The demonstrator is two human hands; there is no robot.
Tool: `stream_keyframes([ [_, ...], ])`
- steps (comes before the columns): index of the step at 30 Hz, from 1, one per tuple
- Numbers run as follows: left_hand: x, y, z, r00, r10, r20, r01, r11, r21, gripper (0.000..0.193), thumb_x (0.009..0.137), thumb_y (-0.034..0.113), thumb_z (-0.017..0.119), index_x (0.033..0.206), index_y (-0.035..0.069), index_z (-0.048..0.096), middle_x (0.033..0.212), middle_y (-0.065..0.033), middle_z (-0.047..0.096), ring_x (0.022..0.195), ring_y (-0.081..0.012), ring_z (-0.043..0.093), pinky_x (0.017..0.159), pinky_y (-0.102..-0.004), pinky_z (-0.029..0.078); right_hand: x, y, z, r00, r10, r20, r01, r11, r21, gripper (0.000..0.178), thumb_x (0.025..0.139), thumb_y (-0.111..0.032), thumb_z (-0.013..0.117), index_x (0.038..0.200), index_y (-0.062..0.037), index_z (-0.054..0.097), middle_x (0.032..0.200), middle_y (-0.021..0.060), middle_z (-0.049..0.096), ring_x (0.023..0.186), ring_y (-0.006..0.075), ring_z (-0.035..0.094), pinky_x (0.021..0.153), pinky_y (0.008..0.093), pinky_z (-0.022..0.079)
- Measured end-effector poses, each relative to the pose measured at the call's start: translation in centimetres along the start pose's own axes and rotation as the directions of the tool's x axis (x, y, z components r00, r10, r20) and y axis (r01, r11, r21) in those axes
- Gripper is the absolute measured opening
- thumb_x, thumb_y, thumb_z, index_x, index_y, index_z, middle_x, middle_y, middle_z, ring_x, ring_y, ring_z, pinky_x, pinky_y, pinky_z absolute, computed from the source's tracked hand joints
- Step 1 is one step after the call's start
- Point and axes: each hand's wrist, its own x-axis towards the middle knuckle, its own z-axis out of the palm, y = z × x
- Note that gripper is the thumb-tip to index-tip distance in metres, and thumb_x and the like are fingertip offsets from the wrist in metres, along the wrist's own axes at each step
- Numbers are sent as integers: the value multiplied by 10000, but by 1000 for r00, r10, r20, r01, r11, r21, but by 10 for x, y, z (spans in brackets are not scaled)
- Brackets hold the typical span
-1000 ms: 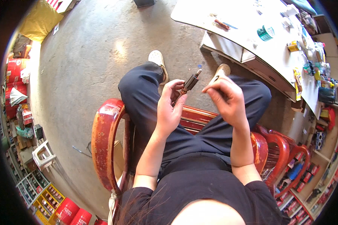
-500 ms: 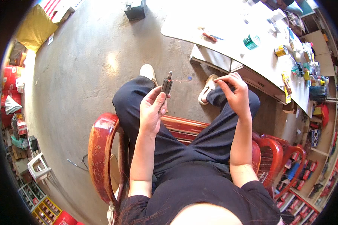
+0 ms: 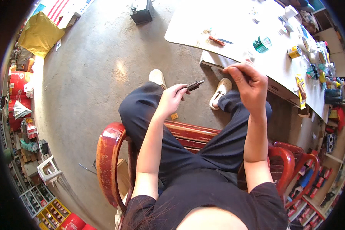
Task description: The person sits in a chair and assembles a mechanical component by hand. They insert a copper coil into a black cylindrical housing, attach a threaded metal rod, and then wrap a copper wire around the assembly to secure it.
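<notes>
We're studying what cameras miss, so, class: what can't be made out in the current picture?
- Head view: the near end of the dark cylindrical part, hidden by the left hand.
- Head view: whether the right hand pinches anything; too small at the fingertips.
- Head view: the far edge of the white table, lost to glare and the upper border.

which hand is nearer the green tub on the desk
Right: the right hand is on the near side of the green tub; the left hand is farther off, leftward.
</notes>
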Motion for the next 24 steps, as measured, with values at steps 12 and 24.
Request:
stream_keyframes([
  [12,-6,-33,34,938,15,-348,-13,1000,9,172,899,83,609,1048,16,661,971,-64,624,799,-126,595,743,-267,483,-7,20,31,987,-36,155,91,926,-367,77,800,-76,697,809,-1,679,738,128,646,717,294,569,666,359,452],
  [24,-23,-28,24,936,-42,-350,-22,984,-176,152,914,71,578,1007,18,686,875,-13,657,790,-78,574,749,-234,469,-11,-4,42,994,102,29,-89,951,-296,71,832,-59,689,847,9,704,721,118,648,672,225,566,628,308,444],
])
